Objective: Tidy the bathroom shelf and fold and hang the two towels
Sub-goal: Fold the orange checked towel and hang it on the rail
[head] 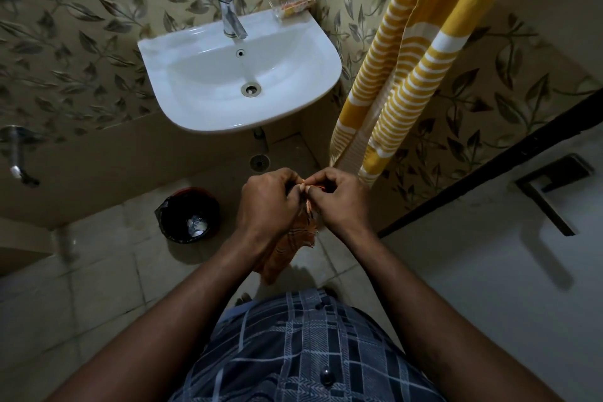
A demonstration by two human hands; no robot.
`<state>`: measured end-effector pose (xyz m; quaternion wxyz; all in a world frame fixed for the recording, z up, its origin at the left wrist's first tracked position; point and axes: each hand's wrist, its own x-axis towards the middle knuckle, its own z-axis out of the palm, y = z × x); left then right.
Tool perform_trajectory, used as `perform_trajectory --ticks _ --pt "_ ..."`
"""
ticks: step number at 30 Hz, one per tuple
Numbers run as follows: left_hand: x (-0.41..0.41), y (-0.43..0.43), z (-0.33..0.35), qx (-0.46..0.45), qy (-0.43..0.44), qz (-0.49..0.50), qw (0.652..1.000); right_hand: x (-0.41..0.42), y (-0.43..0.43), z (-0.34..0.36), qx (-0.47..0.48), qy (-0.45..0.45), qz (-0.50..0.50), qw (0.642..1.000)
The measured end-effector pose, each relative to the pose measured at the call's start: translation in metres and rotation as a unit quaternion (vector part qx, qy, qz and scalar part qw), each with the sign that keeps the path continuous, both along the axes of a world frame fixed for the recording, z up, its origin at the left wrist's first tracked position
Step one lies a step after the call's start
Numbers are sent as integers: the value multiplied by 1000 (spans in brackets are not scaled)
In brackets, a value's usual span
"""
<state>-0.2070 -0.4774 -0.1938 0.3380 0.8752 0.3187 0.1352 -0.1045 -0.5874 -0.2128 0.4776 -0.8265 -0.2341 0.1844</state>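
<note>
Left hand [266,202], right hand [342,202]: each grip clamped on orange towel [280,248] top edge; bin [189,215] left, yellow towel [414,91] right.

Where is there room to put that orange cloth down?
The sink bowl is bare, and so is its flat rim left of the tap. Floor tiles left of the bin are bare too. The sink's back right corner is crowded by a clear holder.

Forearms converge; left hand [266,202] and right hand [342,202] (knuckles up) pinch orange cloth [297,236].
</note>
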Motion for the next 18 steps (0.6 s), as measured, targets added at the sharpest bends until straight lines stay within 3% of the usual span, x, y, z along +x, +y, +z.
perform_trajectory --ticks 12,18 --pt "-8 5 1 -14 0 39 999 -10 4 1 34 1 -12 999" --pt "-9 8 6 67 5 -2 998 -12 6 0 25 -19 -13 999"
